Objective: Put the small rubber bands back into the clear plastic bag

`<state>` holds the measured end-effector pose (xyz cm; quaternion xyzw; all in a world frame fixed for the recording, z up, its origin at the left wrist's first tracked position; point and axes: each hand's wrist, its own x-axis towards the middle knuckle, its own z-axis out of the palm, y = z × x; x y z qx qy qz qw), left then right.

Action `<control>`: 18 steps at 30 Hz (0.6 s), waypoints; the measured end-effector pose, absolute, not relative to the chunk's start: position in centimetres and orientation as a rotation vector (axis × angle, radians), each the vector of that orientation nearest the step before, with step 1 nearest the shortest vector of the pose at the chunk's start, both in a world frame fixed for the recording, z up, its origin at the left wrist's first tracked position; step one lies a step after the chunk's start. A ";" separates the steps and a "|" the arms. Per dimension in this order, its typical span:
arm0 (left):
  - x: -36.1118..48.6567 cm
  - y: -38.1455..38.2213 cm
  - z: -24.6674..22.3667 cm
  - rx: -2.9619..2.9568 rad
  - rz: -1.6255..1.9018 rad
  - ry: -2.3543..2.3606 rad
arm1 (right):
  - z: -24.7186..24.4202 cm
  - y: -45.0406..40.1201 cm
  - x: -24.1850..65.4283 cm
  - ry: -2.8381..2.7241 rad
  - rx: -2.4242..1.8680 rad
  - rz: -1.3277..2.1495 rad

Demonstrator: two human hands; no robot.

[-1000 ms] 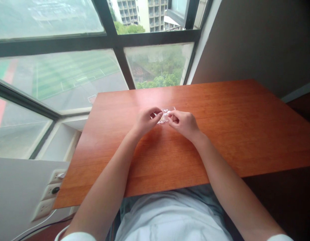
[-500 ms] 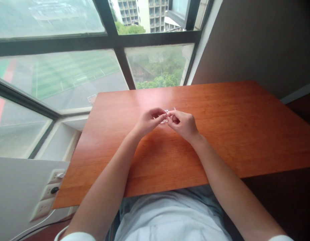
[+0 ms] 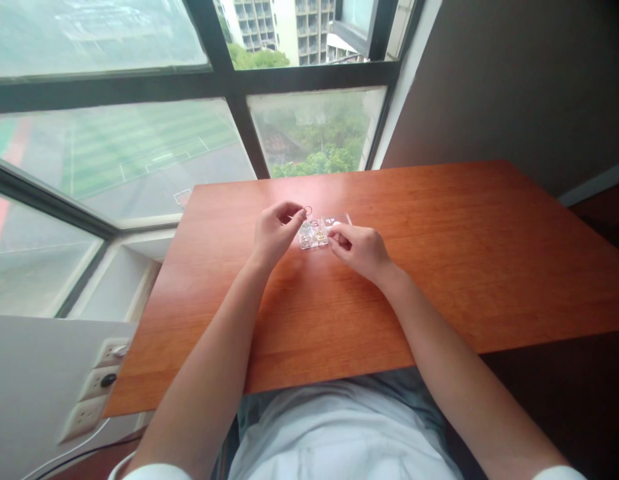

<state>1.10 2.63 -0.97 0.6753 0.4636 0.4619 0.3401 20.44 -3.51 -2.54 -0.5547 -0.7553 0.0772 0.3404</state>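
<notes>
My left hand (image 3: 278, 230) pinches a thin, dark reddish ring (image 3: 308, 211) between thumb and fingertips, raised just behind and left of a small box. The clear plastic box (image 3: 313, 244) lies on the table with its see-through lid (image 3: 342, 219) open toward the back right. Several small rings, silvery and gold-toned, show in its compartments. At the box's right side is my right hand (image 3: 358, 248), its thumb and fingers drawn together close to the box edge. What those fingertips hold, if anything, is too small to make out.
The reddish-brown wooden table (image 3: 469, 267) stretches far to the right. Large windows (image 3: 314, 130) stand behind and to the left of it, with a grey wall (image 3: 494, 87) at right. Wall sockets (image 3: 95, 383) with plugs and cables sit by the table's left edge.
My hands were together over the box and have come apart. The left moved left and slightly back with the ring; the right dropped a little. The box now shows between them.
</notes>
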 end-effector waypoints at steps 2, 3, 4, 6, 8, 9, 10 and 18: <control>1.0 2.7 -0.9 1.795 1.230 1.287 | -2.6 -3.5 20.4 -2.002 -1.444 0.213; 1.1 2.6 -1.0 1.814 1.234 1.311 | -2.7 -3.5 20.4 -2.017 -1.444 0.215; 1.2 2.6 -1.1 1.831 1.229 1.325 | -2.7 -3.5 20.3 -2.028 -1.445 0.215; 1.4 2.6 -1.3 1.862 1.204 1.337 | -2.9 -3.4 20.3 -2.045 -1.451 0.207; 1.5 2.7 -1.6 1.894 1.179 1.347 | -3.0 -3.4 20.3 -2.055 -1.456 0.201; 1.6 2.8 -1.8 1.914 1.161 1.340 | -3.0 -3.4 20.3 -2.058 -1.458 0.201; 1.6 2.8 -2.0 1.937 1.140 1.323 | -3.0 -3.4 20.3 -2.062 -1.458 0.203; 1.2 3.0 -2.2 2.178 1.041 1.339 | -2.6 -3.2 20.7 -1.891 -1.569 0.180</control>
